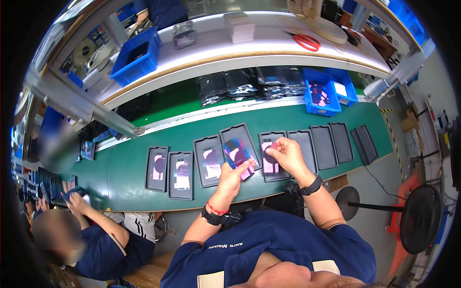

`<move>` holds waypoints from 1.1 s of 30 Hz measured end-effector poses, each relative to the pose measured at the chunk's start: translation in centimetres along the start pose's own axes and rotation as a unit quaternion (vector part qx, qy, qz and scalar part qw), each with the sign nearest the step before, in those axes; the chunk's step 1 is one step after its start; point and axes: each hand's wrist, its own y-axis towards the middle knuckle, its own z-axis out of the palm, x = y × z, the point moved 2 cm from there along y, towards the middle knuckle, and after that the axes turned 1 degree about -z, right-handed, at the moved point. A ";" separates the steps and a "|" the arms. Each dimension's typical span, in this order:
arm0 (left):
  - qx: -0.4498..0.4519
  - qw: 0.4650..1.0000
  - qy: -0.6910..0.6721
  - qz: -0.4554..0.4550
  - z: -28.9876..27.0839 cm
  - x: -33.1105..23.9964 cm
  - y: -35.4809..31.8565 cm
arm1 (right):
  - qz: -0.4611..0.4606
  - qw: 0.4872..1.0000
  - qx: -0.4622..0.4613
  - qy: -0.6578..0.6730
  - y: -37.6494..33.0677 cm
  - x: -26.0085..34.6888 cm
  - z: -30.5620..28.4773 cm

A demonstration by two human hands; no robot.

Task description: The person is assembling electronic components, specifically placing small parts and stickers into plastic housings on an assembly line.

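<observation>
My left hand (236,176) is closed around several thin pink-and-black sheets (238,156), held over a dark grey tray (238,129). To its right, my right hand (288,154) pinches with thumb and forefinger above another grey tray (276,177). Inside that tray lies a pink sheet (270,167) with a dark round area. Whatever sits between the right fingertips is too small to make out. Left of my hands, one tray (209,183) and two narrower ones, a tray (180,195) and a tray (149,185), each hold a pink-and-white piece.
More grey trays (324,149) stand in a row at the right of the green table (125,177). Blue bins (321,111) and black bags (240,82) sit beneath a shelf (264,55) bearing red-handled scissors (307,42). A co-worker (110,245) works at the left.
</observation>
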 end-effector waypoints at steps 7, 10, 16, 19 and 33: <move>0.027 0.999 0.030 -0.026 3.1 1.4 1.3 | -0.067 0.956 -0.144 -0.247 -3.0 1.4 -2.6; 0.051 0.997 0.052 -0.004 6.0 2.0 1.4 | -0.011 0.999 -0.053 0.009 -3.6 -0.1 -2.7; 0.080 0.995 0.031 -0.058 8.7 3.1 2.3 | 0.017 0.991 -0.117 0.069 -3.3 -3.8 -7.4; 0.069 0.995 0.008 -0.076 8.7 3.6 2.8 | 0.033 0.992 -0.123 0.006 -3.1 -4.4 -9.4; 0.104 0.988 0.034 -0.107 13.3 6.2 4.4 | 0.005 0.961 -0.207 0.185 -3.6 -6.5 -13.6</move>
